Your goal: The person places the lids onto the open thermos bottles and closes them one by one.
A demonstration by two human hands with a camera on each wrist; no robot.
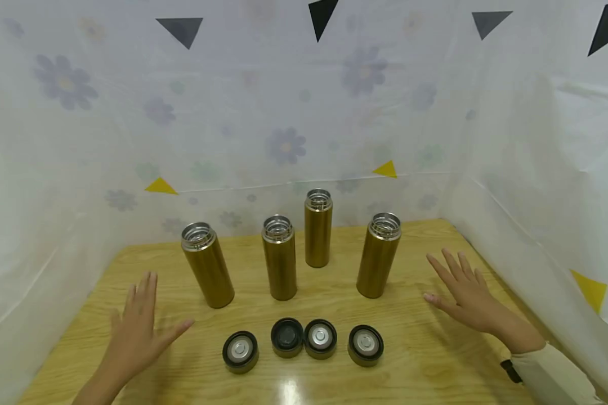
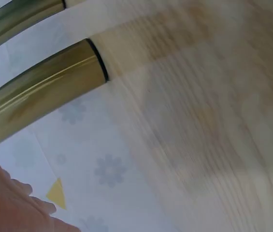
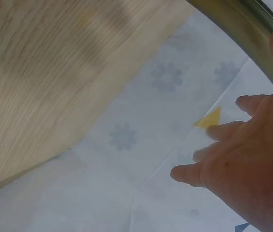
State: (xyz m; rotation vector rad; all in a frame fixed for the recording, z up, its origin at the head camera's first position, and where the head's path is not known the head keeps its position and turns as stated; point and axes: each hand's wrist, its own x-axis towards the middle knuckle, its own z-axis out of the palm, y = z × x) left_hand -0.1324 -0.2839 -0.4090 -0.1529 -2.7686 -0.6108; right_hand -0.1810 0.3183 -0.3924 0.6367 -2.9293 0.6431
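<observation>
Bottles (image 1: 282, 269), four, uncapped, at 10 to 1 o'clock from lids (image 1: 320, 338).
Left hand (image 1: 135, 333) at 9 o'clock, right hand (image 1: 469, 298) between 2 and 3; both released, fingers spread.

Right arm: pale cream sleeve (image 1: 554, 371), lightly creased, greyer along its lower side – the edge sits just behind the wrist. A small black fitting (image 1: 510, 371) shows beside the cuff; type not discernible. Right hand (image 1: 463, 299): bare, five slender fingers. Left hand (image 1: 138, 329): bare – likewise the visible forearm.
</observation>
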